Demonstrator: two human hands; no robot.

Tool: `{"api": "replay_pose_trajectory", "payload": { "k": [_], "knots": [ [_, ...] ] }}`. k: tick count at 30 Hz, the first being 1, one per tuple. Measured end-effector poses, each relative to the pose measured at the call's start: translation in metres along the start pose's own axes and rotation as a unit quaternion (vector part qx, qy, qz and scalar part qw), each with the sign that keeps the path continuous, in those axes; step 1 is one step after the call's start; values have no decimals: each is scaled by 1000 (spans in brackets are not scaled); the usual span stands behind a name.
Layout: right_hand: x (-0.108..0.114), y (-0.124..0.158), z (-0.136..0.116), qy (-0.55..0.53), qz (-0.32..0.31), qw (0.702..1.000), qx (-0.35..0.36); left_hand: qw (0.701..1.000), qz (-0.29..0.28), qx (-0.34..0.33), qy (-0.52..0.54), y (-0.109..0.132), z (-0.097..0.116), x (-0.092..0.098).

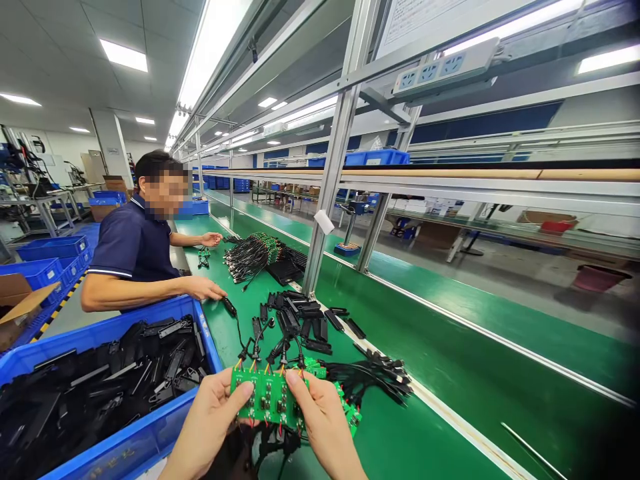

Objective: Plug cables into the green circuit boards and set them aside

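Observation:
A green circuit board panel (270, 397) with black cables soldered along its top edge is gripped from both sides. My left hand (207, 427) pinches its left end with the thumb on top. My right hand (325, 427) pinches the right part, thumb pressed on the board's face. The black cables (260, 340) rise from the board toward the belt. More green boards with cables (365, 380) lie on the green belt just right of my hands.
A blue bin (150, 433) full of black plastic parts stands at my left. Loose black housings (300, 320) and a cable bundle (250, 253) lie on the green belt (440, 373). A co-worker in a dark polo (135, 243) sits at the left, hands on the belt. An aluminium post (330, 167) rises mid-belt.

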State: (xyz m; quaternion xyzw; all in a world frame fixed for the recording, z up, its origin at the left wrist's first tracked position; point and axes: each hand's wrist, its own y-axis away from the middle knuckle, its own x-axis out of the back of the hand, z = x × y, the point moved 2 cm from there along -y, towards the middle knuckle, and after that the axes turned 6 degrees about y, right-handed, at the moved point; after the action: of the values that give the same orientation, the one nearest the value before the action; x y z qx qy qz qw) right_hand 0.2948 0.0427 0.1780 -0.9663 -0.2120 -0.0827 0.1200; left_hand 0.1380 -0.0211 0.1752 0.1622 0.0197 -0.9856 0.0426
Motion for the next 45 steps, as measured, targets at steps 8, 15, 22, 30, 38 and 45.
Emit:
{"api": "replay_pose_trajectory", "payload": {
  "k": [8, 15, 22, 30, 38, 45],
  "knots": [
    [0, -4, -5, -201, -74, 975, -56, 999, 12, -18, 28, -2, -6, -6],
    [-13, -4, 3, -250, -68, 962, -84, 1000, -13, 0, 0, -6, -11, -9],
    [-17, 0, 15, -77, 39, 996, -4, 996, 46, -37, -69, -12, -19, -13],
    [-17, 0, 18, -14, 41, 999, -12, 983, 78, -87, -143, -12, -25, -7],
    [-20, 3, 7, -81, -21, 996, -21, 998, 44, -22, 38, -13, -27, -8],
    [-18, 0, 27, 57, 25, 998, 18, 996, 75, 8, 53, -13, -33, 1]
  ]
}}
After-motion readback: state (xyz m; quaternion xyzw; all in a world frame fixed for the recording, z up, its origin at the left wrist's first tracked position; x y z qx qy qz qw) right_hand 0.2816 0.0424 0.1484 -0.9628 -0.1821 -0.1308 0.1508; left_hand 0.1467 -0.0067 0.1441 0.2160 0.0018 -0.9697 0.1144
